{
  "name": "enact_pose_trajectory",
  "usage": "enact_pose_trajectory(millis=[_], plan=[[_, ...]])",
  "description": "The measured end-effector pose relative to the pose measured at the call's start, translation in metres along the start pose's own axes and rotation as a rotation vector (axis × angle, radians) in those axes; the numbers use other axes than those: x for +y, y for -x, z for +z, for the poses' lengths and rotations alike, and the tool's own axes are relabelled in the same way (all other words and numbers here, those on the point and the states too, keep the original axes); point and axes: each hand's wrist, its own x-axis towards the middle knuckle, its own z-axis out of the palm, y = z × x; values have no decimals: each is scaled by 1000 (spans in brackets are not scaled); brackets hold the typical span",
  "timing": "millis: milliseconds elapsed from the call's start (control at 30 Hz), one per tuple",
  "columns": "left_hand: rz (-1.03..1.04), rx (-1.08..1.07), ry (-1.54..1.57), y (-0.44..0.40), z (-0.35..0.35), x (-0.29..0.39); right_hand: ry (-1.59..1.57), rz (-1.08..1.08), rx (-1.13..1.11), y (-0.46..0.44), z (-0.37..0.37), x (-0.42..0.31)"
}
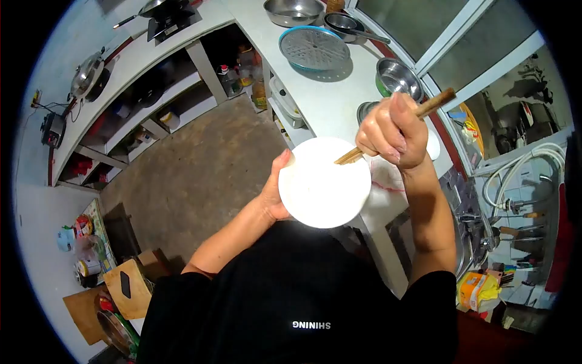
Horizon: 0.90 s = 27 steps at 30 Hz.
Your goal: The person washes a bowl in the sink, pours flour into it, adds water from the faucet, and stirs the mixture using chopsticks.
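Brown floor takes up the left-centre, white tabletop runs along its far and right sides. Person wears a black shirt, "SHINING" printed on it. On the tabletop, ahead: perforated metal plate with blue rim, wide metal basin just behind it, green-sided metal bowl to the right, near the window. White bowl is up in front of the shirt, held off the tabletop, round opening toward the camera; inside too washed out to read. Left hand grips the bowl's left side, thumb at the rim, other fingers mostly hidden behind it, so their spread can't be told. Right hand is above the bowl's right edge, fingers curled tight around brown chopsticks. Chopsticks slant down-left, tips within the bowl's outline; contact with the bowl can't be told.
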Motion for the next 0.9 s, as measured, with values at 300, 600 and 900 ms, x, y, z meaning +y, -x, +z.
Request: enact_pose_trajectory(millis=[300,600,900], plan=[[81,-17,81,-13,2,7,191,-42,106,14,-1,2],[5,26,-128,-20,18,-8,53,93,1,17,20,10],[-197,-148,-376,-6,0,-15,-119,-10,29,20,10,4]])
